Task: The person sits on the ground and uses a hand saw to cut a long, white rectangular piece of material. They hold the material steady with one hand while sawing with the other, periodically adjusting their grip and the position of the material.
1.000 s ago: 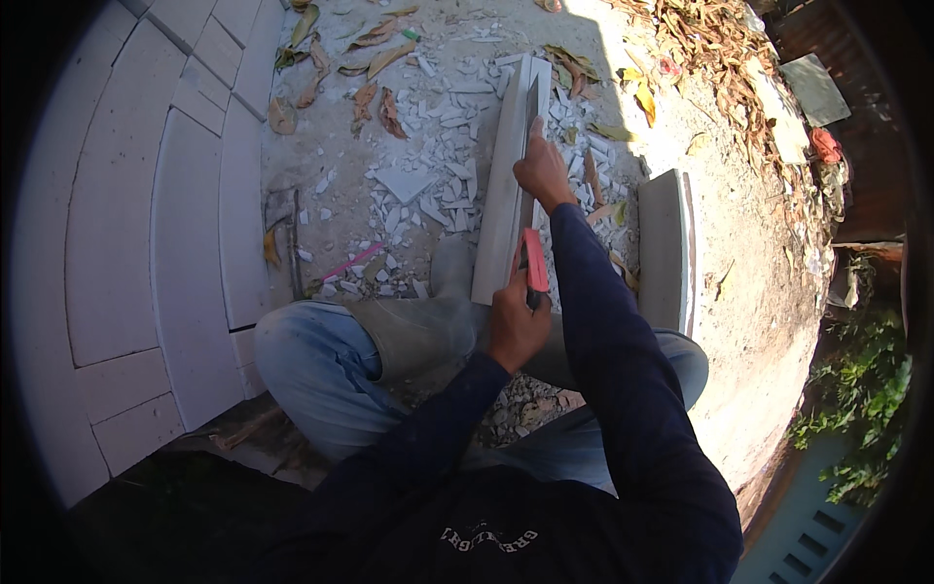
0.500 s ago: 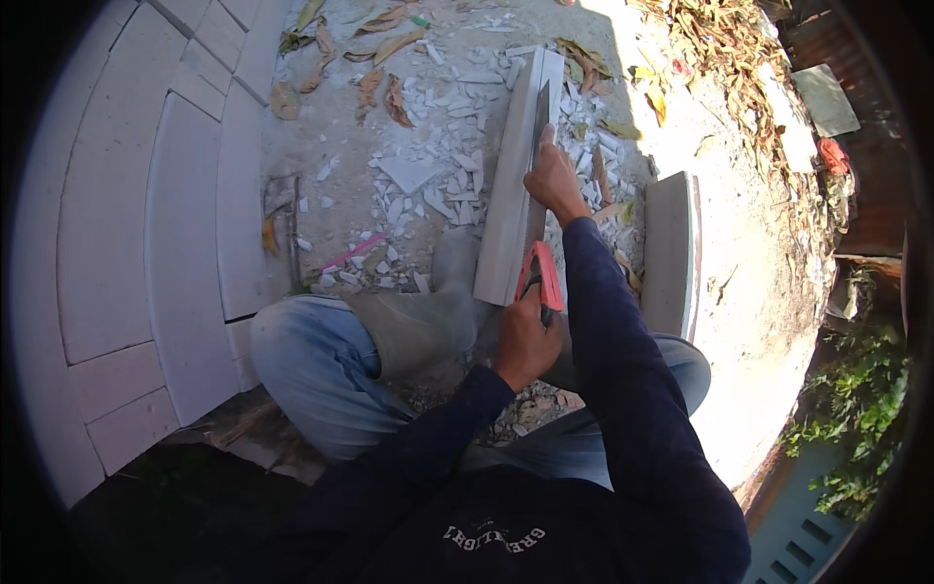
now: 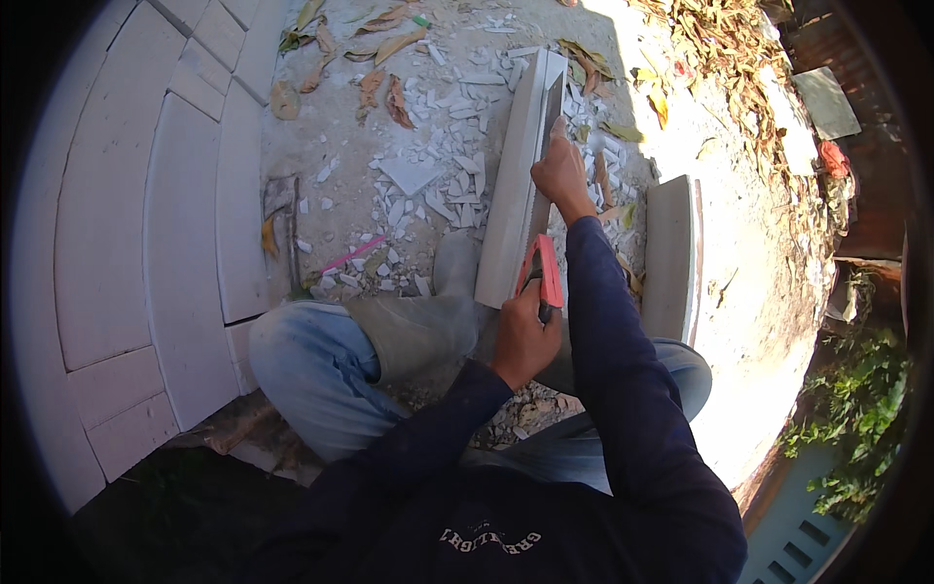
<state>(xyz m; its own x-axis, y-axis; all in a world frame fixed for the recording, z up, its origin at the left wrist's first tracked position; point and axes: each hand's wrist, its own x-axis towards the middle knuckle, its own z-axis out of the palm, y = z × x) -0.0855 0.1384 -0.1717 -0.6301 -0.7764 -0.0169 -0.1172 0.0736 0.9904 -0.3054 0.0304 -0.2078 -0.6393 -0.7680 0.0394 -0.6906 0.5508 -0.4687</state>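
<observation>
A long pale grey block (image 3: pixel 506 209) lies lengthwise in front of me, its far end tilted slightly right. Along its right side runs the metal blade of a hand saw (image 3: pixel 547 263), which has a red and black handle at the near end. My left hand (image 3: pixel 528 336) is closed around that handle. Farther up, my right hand (image 3: pixel 564 175) is closed over the blade against the block's side, with one finger stretched along it. Its other fingertips are partly hidden.
A stack of pale blocks (image 3: pixel 180 234) stands on the left. Another grey block (image 3: pixel 669 258) sits right of my right forearm. White broken chips (image 3: pixel 413 175) and dry leaves (image 3: pixel 399 102) litter the ground, and a boot (image 3: pixel 409 321) is beside the block's near end. Green plants (image 3: pixel 856 428) grow at the right.
My right hand has shifted slightly right and toward me along the blade. The saw handle has moved a little away from me, still in my left hand. The block has barely moved.
</observation>
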